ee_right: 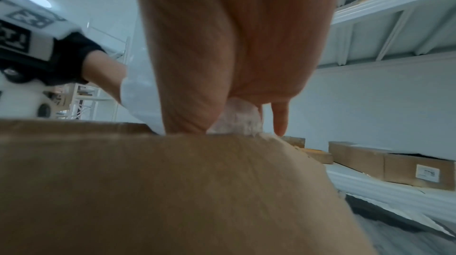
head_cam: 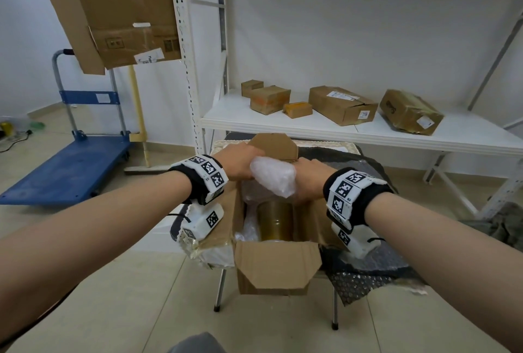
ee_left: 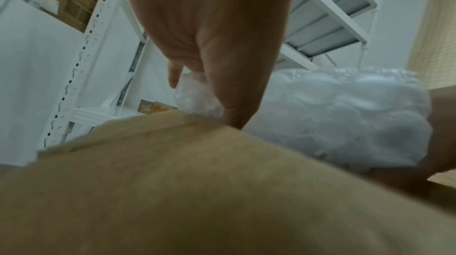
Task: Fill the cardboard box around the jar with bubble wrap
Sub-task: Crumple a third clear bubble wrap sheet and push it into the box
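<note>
Both hands, left hand and right hand, gripping bubble wrap wad above cardboard box holding jar; shelf parcel label blurred.

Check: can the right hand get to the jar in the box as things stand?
Probably not yet: the right hand grips the bubble wrap together with the left hand, and that wad sits directly over the jar in the cardboard box.

Matt brown corrugated card is seen in the cardboard box. Crinkled, translucent white plastic forms the bubble wrap. The jar is glossy amber. White painted metal makes up the shelving.
</note>
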`<state>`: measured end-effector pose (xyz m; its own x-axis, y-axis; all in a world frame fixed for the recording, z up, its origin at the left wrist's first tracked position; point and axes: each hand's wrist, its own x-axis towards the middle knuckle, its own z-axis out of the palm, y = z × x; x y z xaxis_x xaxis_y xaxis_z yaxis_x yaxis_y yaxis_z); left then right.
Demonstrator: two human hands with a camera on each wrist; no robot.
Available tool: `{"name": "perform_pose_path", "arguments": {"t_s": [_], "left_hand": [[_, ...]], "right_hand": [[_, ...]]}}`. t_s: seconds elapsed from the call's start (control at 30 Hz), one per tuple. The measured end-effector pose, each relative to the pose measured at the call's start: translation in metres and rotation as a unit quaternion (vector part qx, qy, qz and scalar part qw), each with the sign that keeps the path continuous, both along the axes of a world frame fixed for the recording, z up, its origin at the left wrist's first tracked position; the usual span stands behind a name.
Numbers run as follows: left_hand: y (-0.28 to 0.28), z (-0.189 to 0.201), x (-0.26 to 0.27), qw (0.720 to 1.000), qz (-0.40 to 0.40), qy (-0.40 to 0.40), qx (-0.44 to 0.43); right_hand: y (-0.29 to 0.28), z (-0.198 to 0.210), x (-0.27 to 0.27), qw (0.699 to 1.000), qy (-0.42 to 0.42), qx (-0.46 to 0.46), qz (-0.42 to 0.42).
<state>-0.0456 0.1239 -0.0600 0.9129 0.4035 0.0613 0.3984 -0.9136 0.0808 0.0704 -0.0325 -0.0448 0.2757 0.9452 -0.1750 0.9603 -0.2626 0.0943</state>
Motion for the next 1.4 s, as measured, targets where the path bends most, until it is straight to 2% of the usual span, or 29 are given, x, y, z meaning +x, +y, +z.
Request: {"name": "perform_pose_path", "arguments": {"t_s": [0.07, 0.13, 0.17, 0.2, 0.27, 0.3, 0.33, 0.4, 0.57, 0.7, 0.87, 0.93, 1.03, 1.13, 1.2, 1.23, 1.33, 1.4], "left_hand": [[-0.002, -0.003, 0.004, 1.0, -0.007, 0.019, 0.013], [-0.005, -0.003, 0.005, 0.999, -0.005, 0.033, 0.018], [-0.005, -0.004, 0.006, 0.999, 0.001, 0.035, 0.02], [-0.005, -0.004, 0.007, 0.999, 0.01, 0.037, 0.022], [-0.005, -0.005, 0.008, 0.999, 0.029, 0.038, 0.027], [-0.007, -0.006, 0.008, 0.998, 0.035, 0.039, 0.03], [-0.008, -0.007, 0.009, 0.998, 0.042, 0.042, 0.037], [-0.011, -0.008, 0.011, 0.996, 0.057, 0.045, 0.048], [-0.012, -0.015, 0.012, 0.995, 0.063, 0.045, 0.064], [-0.012, -0.024, 0.011, 0.995, 0.063, 0.055, 0.06], [-0.015, -0.031, 0.01, 0.994, 0.039, 0.077, 0.07], [-0.016, -0.029, 0.007, 0.996, 0.019, 0.08, 0.037], [-0.016, -0.022, 0.002, 0.998, -0.006, 0.042, -0.056], [-0.012, -0.018, -0.003, 0.997, -0.028, 0.03, -0.069], [-0.01, -0.018, -0.005, 0.998, -0.033, 0.025, -0.049], [-0.008, -0.018, -0.005, 0.999, -0.033, 0.017, -0.04], [-0.007, -0.015, -0.003, 1.0, -0.025, -0.001, -0.009], [-0.005, -0.014, -0.002, 0.999, -0.021, 0.033, 0.004]], "right_hand": [[0.0, -0.005, 0.003, 1.0, -0.027, -0.013, 0.003], [0.003, -0.009, 0.006, 1.0, -0.02, 0.006, -0.005], [0.004, -0.008, 0.007, 1.0, 0.017, 0.021, -0.005], [0.002, -0.005, 0.007, 0.995, 0.089, 0.045, -0.004], [-0.002, 0.001, 0.008, 0.957, 0.262, 0.124, -0.007], [-0.004, 0.004, 0.009, 0.938, 0.303, 0.168, -0.005], [-0.007, 0.008, 0.009, 0.93, 0.299, 0.212, 0.003], [-0.009, 0.013, 0.008, 0.937, 0.25, 0.245, 0.025], [-0.001, 0.01, 0.001, 0.982, 0.141, 0.12, 0.019], [0.006, 0.0, 0.002, 0.997, 0.056, 0.053, 0.001], [0.013, -0.002, 0.002, 1.0, 0.006, -0.012, 0.016], [0.015, -0.005, 0.002, 0.999, -0.018, -0.029, 0.021], [0.022, -0.012, 0.004, 0.993, -0.093, -0.071, 0.025], [0.023, -0.018, 0.006, 0.977, -0.139, -0.16, -0.013], [0.019, -0.016, 0.006, 0.974, -0.14, -0.174, -0.022], [0.018, -0.013, 0.005, 0.981, -0.124, -0.145, -0.019], [0.015, -0.002, 0.002, 0.999, -0.033, 0.019, 0.01], [0.013, 0.0, -0.002, 0.999, 0.035, 0.019, 0.032]]}}
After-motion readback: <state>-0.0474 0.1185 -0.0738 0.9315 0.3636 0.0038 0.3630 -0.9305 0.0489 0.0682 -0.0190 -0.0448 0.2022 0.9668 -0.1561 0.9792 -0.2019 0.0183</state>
